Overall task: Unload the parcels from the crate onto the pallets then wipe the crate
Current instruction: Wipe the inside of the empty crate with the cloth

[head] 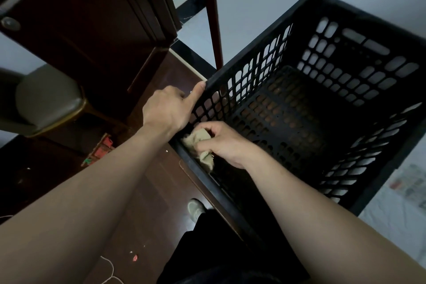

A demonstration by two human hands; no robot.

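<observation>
A large black plastic crate (306, 14) with perforated walls and floor fills the right half of the view, and nothing lies inside it. My left hand (169, 108) grips its left rim, thumb lying along the top edge. My right hand (221, 142) holds a crumpled beige cloth (199, 143) and presses it against the inside of the crate's near left corner, just below the rim. No parcels show in view.
A dark wooden door (80, 18) and its frame stand at the upper left. A chair with a grey seat (46, 99) is at the left. The floor is dark wood with scraps and string. My shoe (196, 208) is by the crate's near side.
</observation>
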